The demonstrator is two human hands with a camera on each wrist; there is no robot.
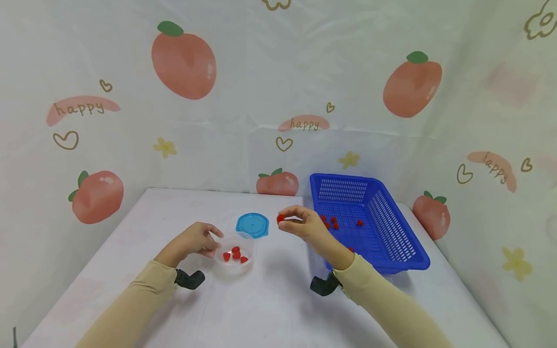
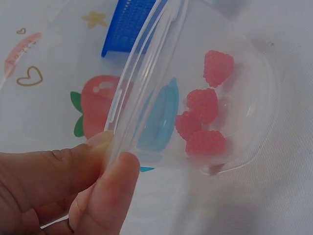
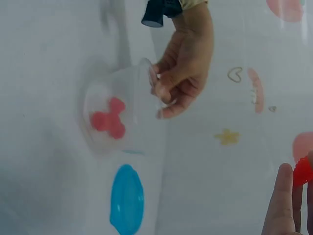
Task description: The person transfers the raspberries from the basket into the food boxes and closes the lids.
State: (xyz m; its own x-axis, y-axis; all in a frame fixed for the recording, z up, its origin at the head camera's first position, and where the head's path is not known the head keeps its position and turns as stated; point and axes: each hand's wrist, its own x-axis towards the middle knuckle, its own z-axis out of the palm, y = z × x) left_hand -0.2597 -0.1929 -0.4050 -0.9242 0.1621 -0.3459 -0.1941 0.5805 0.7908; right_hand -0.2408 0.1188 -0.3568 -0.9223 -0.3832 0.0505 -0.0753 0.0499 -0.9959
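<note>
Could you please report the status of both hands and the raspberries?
Left hand pinching clear bowl by rim. Right hand pinching one raspberry. Four raspberries in bowl, others in blue basket. Blue lid beside bowl, opening uncovered.

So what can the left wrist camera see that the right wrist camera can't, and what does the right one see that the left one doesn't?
Only the left wrist view shows part of the blue plastic basket.

Only the right wrist view shows the right hand pinching a red raspberry, plus the cream sleeve and black wrist camera on the other arm.

Both show the left hand pinching the rim of the clear plastic tub, the raspberries inside, and the blue lid.
</note>
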